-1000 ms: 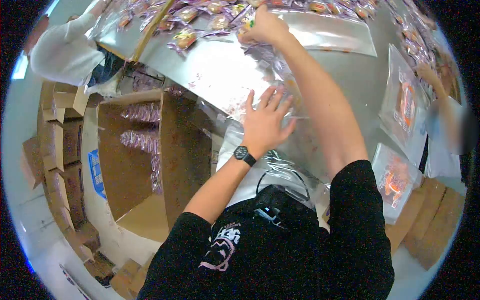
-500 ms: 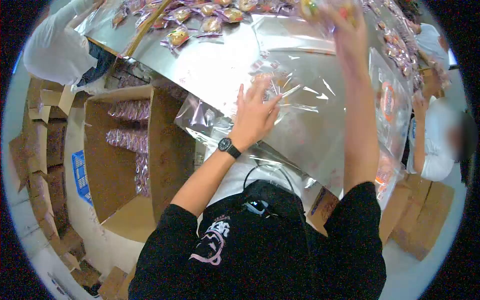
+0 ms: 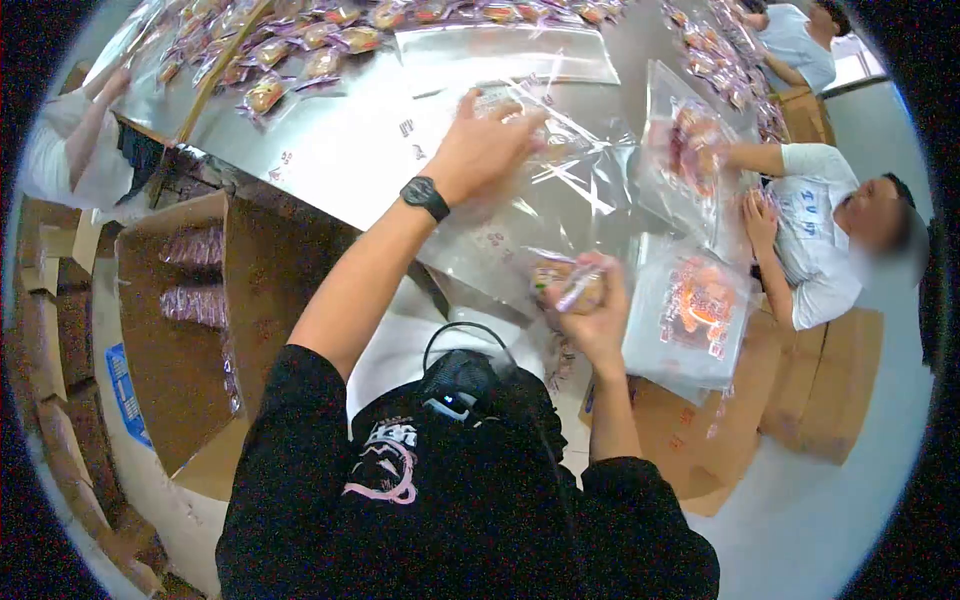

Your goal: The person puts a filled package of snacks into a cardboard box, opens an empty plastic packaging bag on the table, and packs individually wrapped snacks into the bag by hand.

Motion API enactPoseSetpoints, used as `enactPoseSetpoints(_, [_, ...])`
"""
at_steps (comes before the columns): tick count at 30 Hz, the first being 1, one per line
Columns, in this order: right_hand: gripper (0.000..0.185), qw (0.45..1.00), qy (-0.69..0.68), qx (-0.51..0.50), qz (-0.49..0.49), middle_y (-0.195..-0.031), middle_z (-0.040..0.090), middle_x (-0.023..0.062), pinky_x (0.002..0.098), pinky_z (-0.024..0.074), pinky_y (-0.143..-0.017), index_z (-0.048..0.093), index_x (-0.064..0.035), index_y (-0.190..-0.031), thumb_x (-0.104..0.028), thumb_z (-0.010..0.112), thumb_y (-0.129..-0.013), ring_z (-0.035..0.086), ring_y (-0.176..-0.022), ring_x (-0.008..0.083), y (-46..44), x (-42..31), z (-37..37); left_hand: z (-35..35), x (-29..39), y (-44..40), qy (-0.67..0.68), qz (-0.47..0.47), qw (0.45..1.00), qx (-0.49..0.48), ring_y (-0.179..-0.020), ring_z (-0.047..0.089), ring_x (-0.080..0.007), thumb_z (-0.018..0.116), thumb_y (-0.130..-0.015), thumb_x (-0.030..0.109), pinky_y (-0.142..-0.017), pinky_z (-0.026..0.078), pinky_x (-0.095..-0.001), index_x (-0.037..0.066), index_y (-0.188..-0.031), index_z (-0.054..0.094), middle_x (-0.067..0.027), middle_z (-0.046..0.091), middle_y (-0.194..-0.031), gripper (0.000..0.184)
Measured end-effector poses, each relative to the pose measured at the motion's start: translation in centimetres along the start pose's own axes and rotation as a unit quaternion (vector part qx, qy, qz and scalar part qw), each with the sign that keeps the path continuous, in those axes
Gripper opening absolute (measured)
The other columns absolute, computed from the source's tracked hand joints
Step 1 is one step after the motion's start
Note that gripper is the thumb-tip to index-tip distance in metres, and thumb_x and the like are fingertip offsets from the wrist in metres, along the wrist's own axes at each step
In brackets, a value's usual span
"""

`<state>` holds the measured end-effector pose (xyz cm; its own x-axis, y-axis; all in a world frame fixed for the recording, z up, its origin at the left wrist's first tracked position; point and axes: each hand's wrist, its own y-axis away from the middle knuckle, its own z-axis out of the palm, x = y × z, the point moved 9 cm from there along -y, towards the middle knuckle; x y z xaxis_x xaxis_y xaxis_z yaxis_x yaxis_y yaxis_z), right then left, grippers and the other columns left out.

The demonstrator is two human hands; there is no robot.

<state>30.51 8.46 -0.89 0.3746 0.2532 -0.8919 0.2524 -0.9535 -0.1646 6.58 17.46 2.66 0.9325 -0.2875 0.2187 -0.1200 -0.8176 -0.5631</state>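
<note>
The left hand (image 3: 487,147) is at a clear, flat plastic bag (image 3: 548,215), its grip too blurred to tell. Apart, to its right, the right hand (image 3: 592,315) clamps purple-edged, plastic-wrapped round snacks (image 3: 585,290); snagging on the bag could dislodge them.

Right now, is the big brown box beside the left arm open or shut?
Open: shiny wrapped packets show inside the big brown box.

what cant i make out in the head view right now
Head view:
Left hand: motion blur hides whether it pinches the clear bag.
Packets in the right hand: blur and grip hide their number.
Far packets: cut off by the top edge.
Left person: partly cut off by the left edge.
</note>
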Motion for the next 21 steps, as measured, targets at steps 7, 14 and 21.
enactPoseSetpoints(7, [0.057,0.984,-0.143,0.095,0.041,-0.112,0.061,0.0073,0.0311,0.052,-0.09,0.055,-0.0045,-0.122,-0.01,0.088,-0.076,0.062,-0.1,0.017,1.0,3.8,-1.2,-9.3,2.4,5.5,0.112,-0.096,0.989,0.027,-0.112,0.06,-0.0325,0.074,-0.088,0.039,-0.096,0.043,-0.046,0.009,-0.119,0.068,-0.013,0.068,-0.117,0.044])
enactPoseSetpoints(14, [0.057,0.997,-0.037,-0.027,-0.055,-0.114,0.065,0.0093,0.0366,0.0543,-0.091,0.058,-0.006,-0.123,-0.007,0.086,-0.074,0.066,-0.103,0.0225,-0.1,-0.6,1.6,-7.1,4.1,18.7,0.007,-0.142,0.984,-0.103,-0.113,0.06,-0.0254,0.078,-0.086,0.027,-0.098,0.041,-0.0455,0.014,-0.112,0.073,-0.0061,0.068,-0.122,0.03])
enactPoseSetpoints(21, [0.053,0.937,0.038,-0.114,-0.329,-0.116,0.069,0.0137,0.0393,0.0545,-0.091,0.063,-0.0068,-0.12,-0.012,0.087,-0.073,0.068,-0.104,0.0284,0.4,-7.9,4.3,-7.7,4.7,17.9,0.017,-0.187,0.982,-0.036,-0.11,0.061,-0.0238,0.075,-0.087,0.026,-0.101,0.037,-0.0485,0.013,-0.1,0.075,-0.0014,0.071,-0.117,0.018])
